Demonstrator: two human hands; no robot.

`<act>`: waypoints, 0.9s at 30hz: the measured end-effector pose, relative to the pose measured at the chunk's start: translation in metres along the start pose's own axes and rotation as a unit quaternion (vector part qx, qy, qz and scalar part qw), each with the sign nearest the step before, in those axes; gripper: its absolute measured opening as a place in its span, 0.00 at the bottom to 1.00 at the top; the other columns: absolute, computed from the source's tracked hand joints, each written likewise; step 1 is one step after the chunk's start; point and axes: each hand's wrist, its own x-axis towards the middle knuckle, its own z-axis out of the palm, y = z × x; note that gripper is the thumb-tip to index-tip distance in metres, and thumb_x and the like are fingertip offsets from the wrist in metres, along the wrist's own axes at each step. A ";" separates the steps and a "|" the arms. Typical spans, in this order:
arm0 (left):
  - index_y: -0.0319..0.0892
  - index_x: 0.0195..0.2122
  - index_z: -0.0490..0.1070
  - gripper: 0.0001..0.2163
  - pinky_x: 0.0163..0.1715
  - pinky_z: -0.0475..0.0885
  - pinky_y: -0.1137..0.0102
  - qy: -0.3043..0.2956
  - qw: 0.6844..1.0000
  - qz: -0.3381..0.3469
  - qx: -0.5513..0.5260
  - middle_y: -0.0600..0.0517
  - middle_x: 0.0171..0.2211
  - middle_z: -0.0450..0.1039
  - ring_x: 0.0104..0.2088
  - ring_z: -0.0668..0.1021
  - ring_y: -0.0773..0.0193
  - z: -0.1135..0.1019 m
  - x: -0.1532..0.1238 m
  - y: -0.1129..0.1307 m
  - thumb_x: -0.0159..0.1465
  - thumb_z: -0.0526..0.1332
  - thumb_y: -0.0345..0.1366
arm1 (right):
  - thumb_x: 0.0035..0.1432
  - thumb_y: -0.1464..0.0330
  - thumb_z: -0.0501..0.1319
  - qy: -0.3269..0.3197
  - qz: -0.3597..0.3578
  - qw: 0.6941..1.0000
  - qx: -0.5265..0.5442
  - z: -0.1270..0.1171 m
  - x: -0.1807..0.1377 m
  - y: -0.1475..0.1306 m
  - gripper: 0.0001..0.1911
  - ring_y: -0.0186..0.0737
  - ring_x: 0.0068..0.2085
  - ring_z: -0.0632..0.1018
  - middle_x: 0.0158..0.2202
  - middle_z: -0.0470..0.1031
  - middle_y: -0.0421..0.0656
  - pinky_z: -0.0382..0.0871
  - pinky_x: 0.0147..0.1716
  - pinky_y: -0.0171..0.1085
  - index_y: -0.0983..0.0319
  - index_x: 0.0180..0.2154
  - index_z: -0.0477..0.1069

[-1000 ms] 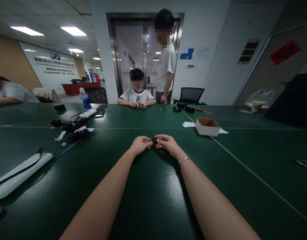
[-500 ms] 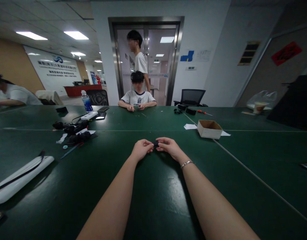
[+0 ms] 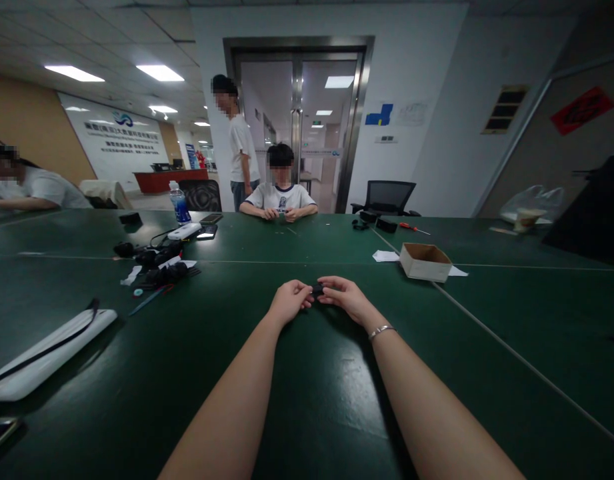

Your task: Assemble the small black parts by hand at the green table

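Standing person (image 3: 243, 150) moved left; fingers (image 3: 333, 283) grip black piece (image 3: 317, 291); sign (image 3: 115, 137) reads "大数据".

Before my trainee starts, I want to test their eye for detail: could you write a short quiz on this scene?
1. On which side is the shiny silver metal bracelet worn?

2. True or false: the bare left hand and bare right hand both touch the small black object.

3. The open white cardboard box with a brown inside stands:
A. left of both hands
B. between them
C. right of both hands

Key: 1. Right; 2. True; 3. C
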 end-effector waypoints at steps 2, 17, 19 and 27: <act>0.36 0.35 0.69 0.05 0.22 0.67 0.77 0.001 1.000 0.003 0.002 0.48 0.27 0.76 0.23 0.75 0.71 0.000 0.000 -0.001 0.64 0.59 0.33 | 0.52 0.79 0.67 0.001 0.002 1.000 0.003 0.000 0.000 0.000 0.13 0.35 0.33 0.80 0.39 0.72 0.45 0.79 0.38 0.34 0.65 0.41 0.76; 0.37 0.35 0.69 0.05 0.22 0.68 0.78 0.010 1.000 0.024 -0.008 0.47 0.31 0.77 0.25 0.76 0.69 0.000 -0.002 -0.001 0.63 0.60 0.34 | 0.55 0.80 0.65 0.020 0.027 0.999 -0.004 0.009 -0.004 -0.009 0.10 0.35 0.29 0.80 0.33 0.77 0.45 0.79 0.30 0.30 0.67 0.40 0.74; 0.37 0.35 0.69 0.05 0.22 0.68 0.78 0.009 1.000 0.026 -0.010 0.47 0.31 0.77 0.26 0.77 0.69 0.000 -0.003 0.001 0.62 0.60 0.34 | 0.55 0.79 0.65 0.026 0.031 0.999 -0.009 0.010 -0.004 -0.009 0.09 0.36 0.28 0.80 0.32 0.77 0.46 0.79 0.30 0.30 0.67 0.40 0.73; 0.38 0.42 0.68 0.08 0.22 0.68 0.78 -0.002 1.000 0.020 -0.009 0.46 0.35 0.77 0.27 0.78 0.68 0.000 -0.007 0.006 0.64 0.58 0.36 | 0.57 0.77 0.66 0.045 0.023 0.999 0.010 0.007 -0.001 -0.005 0.06 0.36 0.26 0.80 0.30 0.78 0.47 0.78 0.27 0.29 0.69 0.39 0.73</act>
